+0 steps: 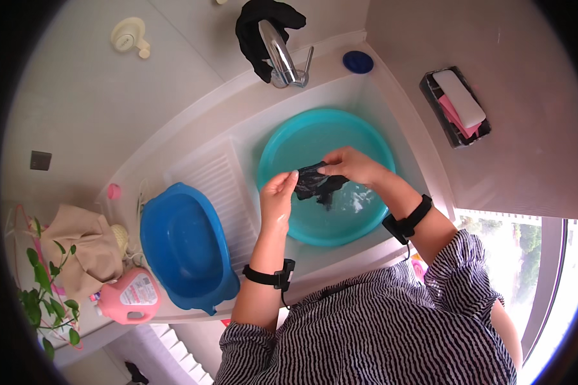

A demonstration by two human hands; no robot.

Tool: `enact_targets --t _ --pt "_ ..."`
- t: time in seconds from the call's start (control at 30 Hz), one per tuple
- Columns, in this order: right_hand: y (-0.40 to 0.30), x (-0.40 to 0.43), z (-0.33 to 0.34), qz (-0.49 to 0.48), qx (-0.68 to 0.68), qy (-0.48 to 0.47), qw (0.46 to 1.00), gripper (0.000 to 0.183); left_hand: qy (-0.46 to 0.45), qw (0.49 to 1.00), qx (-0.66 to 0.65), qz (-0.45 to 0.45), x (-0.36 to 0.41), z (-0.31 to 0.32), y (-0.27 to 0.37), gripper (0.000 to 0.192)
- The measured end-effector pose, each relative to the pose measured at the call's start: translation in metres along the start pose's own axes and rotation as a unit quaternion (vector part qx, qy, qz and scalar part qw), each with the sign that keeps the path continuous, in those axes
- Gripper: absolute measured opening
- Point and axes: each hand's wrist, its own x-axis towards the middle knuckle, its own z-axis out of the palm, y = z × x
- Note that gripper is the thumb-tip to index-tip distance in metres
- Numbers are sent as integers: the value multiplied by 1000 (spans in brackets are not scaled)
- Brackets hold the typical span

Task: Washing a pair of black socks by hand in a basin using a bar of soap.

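Observation:
Between my two hands a wet black cloth (313, 183) is stretched, its lower folds hanging down toward the water. My left hand (277, 197) pinches its left edge between thumb and fingers. Its upper right edge is gripped by my right hand (349, 166). Below both hands stands a round turquoise basin (327, 237) holding water, set inside a white laundry sink (371, 96). Whether the cloth's lowest tip touches the water I cannot tell.
A ribbed washboard (221, 187) and a blue plastic tub (185, 240) lie left of the basin. Behind it rises a chrome faucet (277, 53) draped with black fabric (250, 33). A pink detergent bottle (130, 296) stands far left; a soap holder (455, 106) hangs on the right wall.

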Motion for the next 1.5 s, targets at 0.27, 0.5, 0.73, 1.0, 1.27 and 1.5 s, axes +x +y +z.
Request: enact_targets --t 0.27,0.5,0.73,1.0,1.27,1.5 --pt "-15 -12 5 56 111 18 992 47 26 995 -100 9 -5 9 4 25" --pt "-24 -16 22 70 216 58 972 50 -110 994 -13 1 -13 7 12 28" --pt "-11 -14 15 -2 114 -66 991 27 26 997 -52 51 -4 -1 5 31" --pt "-26 -26 0 -36 179 -68 981 27 77 988 -121 57 -3 -4 16 27" --pt "-60 -26 0 -86 153 -176 969 34 -134 990 -37 6 -10 4 7 27" --pt "-53 -17 5 -143 127 -138 972 39 -212 977 -10 23 -9 2 13 27"
